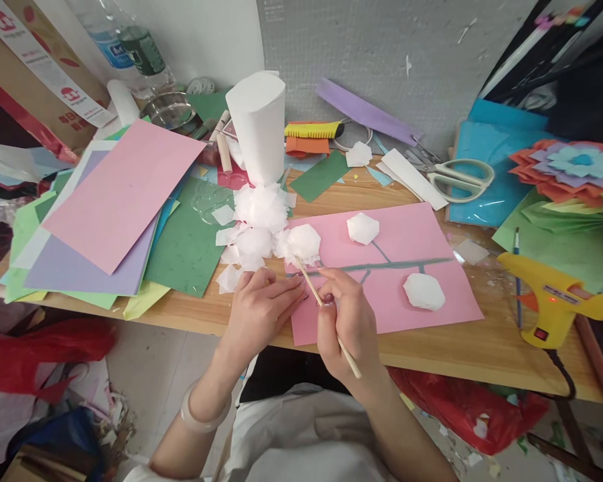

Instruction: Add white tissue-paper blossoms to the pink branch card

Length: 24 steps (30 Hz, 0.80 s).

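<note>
Right hand: from where I stand, the right hand (349, 321) has thumb and forefinger clamped around a thin wooden stick (310, 284), pencil-fashion.
Left hand: the left hand (264, 304) lies low at the sheet's left edge, its fingers stretched out and close together; I can't tell whether the tips pinch anything.
Stick: its long axis slants from the butt, near the person's lap, up and away to the left, passing just right of the left fingertips.
Stick tip: it meets the lower edge of a ruffled white tissue puff (303, 242); whether it presses in or only touches, I can't make out.
Tissue puff: it sits at the left end of the pink sheet, beyond both hands' fingertips and up-left of the right hand's grip; the left fingertips look nearer, though the right hand reaches it through the stick. That line-up, I'd judge, is what matters most here.
Pink sheet: the pink sheet (407, 227) carries a painted grey-green branch (396, 266), with one white paper dome (362, 228) above it and a second white dome (424, 291) below.
Tissue squares: loose white tissue squares (254, 244) heap left of the puff, before a tall white roll (256, 127).
Right side: scissors (470, 177) lie past the sheet's far corner; a yellow glue gun (547, 301) stands near a paintbrush (517, 288).
Left side: stacked coloured paper (125, 194).
</note>
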Motion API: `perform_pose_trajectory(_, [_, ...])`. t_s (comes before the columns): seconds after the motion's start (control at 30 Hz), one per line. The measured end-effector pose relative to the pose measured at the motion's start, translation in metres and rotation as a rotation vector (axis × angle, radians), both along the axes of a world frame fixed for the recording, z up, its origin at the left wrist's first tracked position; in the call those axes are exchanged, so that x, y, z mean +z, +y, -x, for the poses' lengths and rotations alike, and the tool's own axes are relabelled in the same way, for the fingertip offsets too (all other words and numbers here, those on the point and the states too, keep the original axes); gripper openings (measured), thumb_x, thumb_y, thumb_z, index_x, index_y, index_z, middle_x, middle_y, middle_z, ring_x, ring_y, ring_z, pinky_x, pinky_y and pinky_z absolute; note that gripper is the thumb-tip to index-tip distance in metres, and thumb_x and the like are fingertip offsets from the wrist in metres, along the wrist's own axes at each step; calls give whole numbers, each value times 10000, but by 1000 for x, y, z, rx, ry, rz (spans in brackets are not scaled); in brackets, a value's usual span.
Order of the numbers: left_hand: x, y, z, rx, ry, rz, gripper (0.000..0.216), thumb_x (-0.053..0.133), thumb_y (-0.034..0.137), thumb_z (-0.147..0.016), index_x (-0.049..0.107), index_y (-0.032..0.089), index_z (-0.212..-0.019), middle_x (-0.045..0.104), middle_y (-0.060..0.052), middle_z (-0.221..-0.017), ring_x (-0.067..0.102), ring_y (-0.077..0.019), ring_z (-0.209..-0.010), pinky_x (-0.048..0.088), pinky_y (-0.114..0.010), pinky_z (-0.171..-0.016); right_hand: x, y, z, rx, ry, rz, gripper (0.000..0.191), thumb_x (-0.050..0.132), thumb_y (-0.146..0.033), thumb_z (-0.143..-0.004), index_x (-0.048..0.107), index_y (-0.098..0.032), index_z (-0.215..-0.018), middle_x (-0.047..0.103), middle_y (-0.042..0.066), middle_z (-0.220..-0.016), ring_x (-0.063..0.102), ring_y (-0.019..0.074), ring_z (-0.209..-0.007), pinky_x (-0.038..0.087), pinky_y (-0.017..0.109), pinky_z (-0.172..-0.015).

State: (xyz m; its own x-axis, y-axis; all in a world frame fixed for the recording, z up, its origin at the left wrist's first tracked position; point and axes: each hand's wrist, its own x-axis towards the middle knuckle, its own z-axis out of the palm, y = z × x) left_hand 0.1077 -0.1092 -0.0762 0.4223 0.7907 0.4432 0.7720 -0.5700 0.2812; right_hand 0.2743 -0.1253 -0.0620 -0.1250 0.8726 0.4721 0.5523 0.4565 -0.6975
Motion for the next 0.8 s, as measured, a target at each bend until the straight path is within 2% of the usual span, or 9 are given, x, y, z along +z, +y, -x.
perform_pose_trajectory(0.2, [-5,0,2,3,2,-1,184,596,246,-950,774,253,-998,789,-5,-1047,536,-212,-834,383,-370,-700,2,0,7,-32,47,70,473,352,-27,-869,433,-223,-1292,583,25,-888,554,167,-771,492,326,-715])
perform_pose_trajectory(0.4, [-5,-1,-2,10,-13,-21,172,604,252,-945,775,242,-962,792,4,-1031,536,-208,-814,378,-366,-697,-5,-1,8,-155,262,193,423,375,-74,-885,431,-232,-1273,514,-23,-772,518,151,-681,477,307,-660])
perform_pose_trajectory(0.6, [-4,-10,-10,83,13,7,178,620,318,-935,764,214,-948,787,-12,-1054,544,-234,-856,374,-397,-727,-12,-13,-4,-63,404,95,471,410,-73,-881,375,-230,-1324,524,-37,-752,544,155,-703,490,347,-722])
perform_pose_trajectory(0.8, [-6,-12,-11,75,1,-20,150,621,275,-934,753,213,-968,787,-4,-1056,550,-228,-863,374,-394,-729,-13,-12,-4,-30,365,57,420,399,-90,-914,377,-225,-1310,500,-45,-726,526,152,-657,487,345,-693])
